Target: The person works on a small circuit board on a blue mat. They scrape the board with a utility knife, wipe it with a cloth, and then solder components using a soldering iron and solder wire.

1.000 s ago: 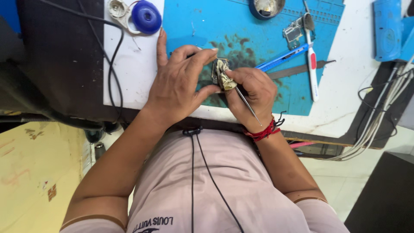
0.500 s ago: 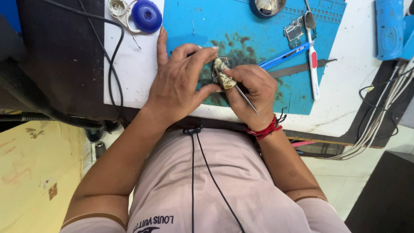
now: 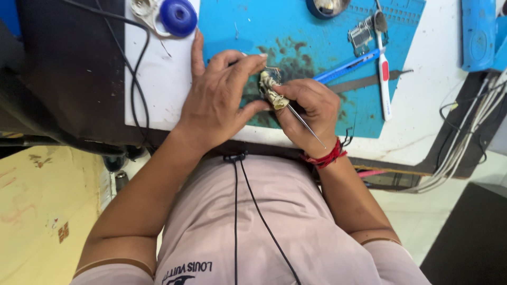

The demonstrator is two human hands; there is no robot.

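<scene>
Over the stained blue work mat (image 3: 296, 31), my left hand (image 3: 219, 97) pinches a small pale, grimy part (image 3: 272, 91) between thumb and fingertips. My right hand (image 3: 309, 113) meets it from the right and grips a thin metal pick (image 3: 305, 124), whose shaft slants back toward my wrist. The pick's tip is at the part, hidden by my fingers. A red thread band circles my right wrist.
A blue-handled tool (image 3: 346, 66), a white and red tool (image 3: 384, 74) and a small circuit board (image 3: 360, 36) lie on the mat's right side. A blue round cap (image 3: 178, 16) sits at upper left. Black cables (image 3: 134, 68) cross the left; white cables (image 3: 465, 153) hang at right.
Both hands stay at the same spot on the mat; only slight finger shifts around the small part.
</scene>
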